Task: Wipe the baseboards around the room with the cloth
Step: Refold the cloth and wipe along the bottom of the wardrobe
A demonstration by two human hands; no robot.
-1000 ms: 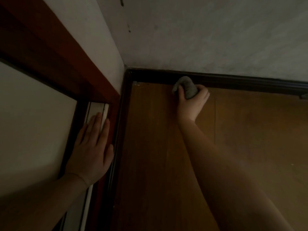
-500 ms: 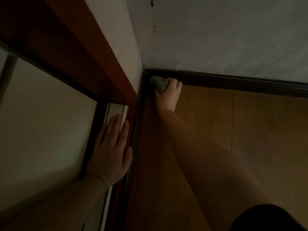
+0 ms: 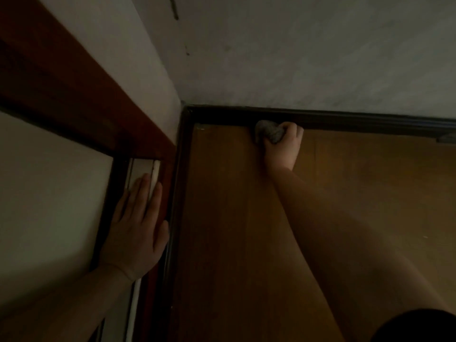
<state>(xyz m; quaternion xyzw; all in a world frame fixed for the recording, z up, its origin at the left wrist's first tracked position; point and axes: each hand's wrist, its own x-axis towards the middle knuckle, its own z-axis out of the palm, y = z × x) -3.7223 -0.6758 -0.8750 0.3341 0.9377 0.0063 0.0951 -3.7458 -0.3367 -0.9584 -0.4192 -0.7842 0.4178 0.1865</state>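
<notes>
A dark baseboard (image 3: 357, 119) runs along the foot of the far grey wall and meets a second dark baseboard (image 3: 180, 193) on the left wall at the corner. My right hand (image 3: 283, 146) grips a bunched grey cloth (image 3: 267, 132) and holds it against the far baseboard, a little to the right of the corner. My left hand (image 3: 138, 225) lies flat with straight fingers on the white sill strip and dark frame at the left.
Brown wooden floor (image 3: 246, 243) fills the middle. A red-brown wooden frame (image 3: 74, 95) slants along the left wall above a pale panel (image 3: 49, 193). A small grey object (image 3: 446, 138) sits by the baseboard at the far right edge.
My right hand slid the cloth along the far baseboard into the corner, then back out to the right. My left hand stayed flat on the sill.
</notes>
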